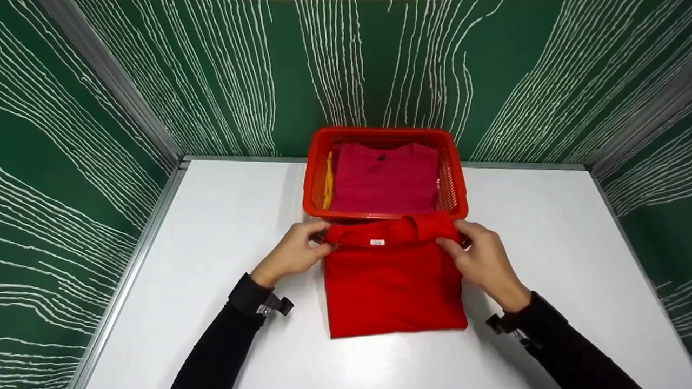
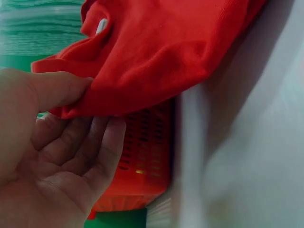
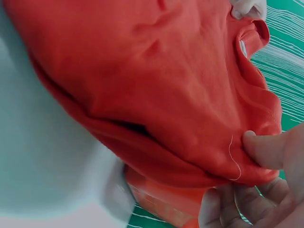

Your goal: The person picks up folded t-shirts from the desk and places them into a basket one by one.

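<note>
A folded red T-shirt (image 1: 394, 286) with a small white neck label (image 1: 377, 242) spans both hands in front of the basket. My left hand (image 1: 296, 249) pinches its upper left corner, thumb on top and fingers beneath, as the left wrist view shows. At the upper right corner my right hand (image 1: 484, 259) pinches the cloth the same way; a loose pale thread (image 3: 232, 159) lies on the fabric by that thumb. The shirt's collar edge overlaps the front rim of the red plastic basket (image 1: 311, 178) in the head view. Its lower edge points toward me.
Inside the basket lies a folded magenta shirt (image 1: 386, 181), with a yellow cloth (image 1: 328, 181) along its left side. The white table (image 1: 227, 216) meets green walls (image 1: 373, 65) with wavy white lines at the back and sides. Grey metal edging (image 1: 135, 254) runs along the table's left side.
</note>
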Available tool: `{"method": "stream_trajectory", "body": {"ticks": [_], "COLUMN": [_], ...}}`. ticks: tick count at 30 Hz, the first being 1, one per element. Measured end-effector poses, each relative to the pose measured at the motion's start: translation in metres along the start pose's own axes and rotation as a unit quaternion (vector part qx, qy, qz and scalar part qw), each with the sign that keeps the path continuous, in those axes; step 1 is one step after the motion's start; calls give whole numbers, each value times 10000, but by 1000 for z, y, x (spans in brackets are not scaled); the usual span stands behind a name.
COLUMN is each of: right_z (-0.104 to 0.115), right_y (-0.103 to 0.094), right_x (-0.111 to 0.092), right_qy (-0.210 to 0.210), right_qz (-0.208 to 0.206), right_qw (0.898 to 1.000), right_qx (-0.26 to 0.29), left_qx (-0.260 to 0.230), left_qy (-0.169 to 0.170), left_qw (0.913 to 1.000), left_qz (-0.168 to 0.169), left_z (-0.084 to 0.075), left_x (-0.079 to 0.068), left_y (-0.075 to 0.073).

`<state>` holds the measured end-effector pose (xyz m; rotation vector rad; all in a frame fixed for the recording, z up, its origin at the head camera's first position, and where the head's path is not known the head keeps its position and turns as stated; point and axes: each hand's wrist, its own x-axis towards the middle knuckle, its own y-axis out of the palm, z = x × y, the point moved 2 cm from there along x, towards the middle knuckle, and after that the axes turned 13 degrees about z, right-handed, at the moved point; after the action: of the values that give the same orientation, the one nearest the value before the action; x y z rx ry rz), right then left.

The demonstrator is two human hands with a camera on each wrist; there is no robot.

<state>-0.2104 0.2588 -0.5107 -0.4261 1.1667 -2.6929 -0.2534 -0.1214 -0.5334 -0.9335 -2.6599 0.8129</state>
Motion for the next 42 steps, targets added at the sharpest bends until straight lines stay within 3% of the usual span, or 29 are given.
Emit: {"method": "stream_trajectory", "body": {"ticks": [7, 17, 26, 30, 35, 42], "right_z": [8, 26, 45, 52, 61, 61], "right_y": [-18, -52, -78, -87, -99, -110], "right_x": [5, 9, 11, 13, 18, 45], "right_qy": [-194, -331, -841, -1023, -1095, -1189], "right_qz": [-121, 122, -95, -258, -160, -182], "right_qw": [9997, 9993, 9963, 9944, 9935, 9919], "right_qx": [-39, 120, 137, -49, -251, -420], "left_qx": [117, -32, 633, 729, 675, 566], "left_qy": [503, 570, 1200, 1260, 1288, 1141], "left_qw": [9983, 9967, 9825, 9797, 9788, 9829], "left_qz": [-270, -576, -1278, -1377, -1439, -1330], "left_z": [-17, -48, -82, -91, -100, -97], "left_x": [4, 2, -5, -6, -4, 16], "left_y": [-12, -30, -47, -56, -67, -86]}}
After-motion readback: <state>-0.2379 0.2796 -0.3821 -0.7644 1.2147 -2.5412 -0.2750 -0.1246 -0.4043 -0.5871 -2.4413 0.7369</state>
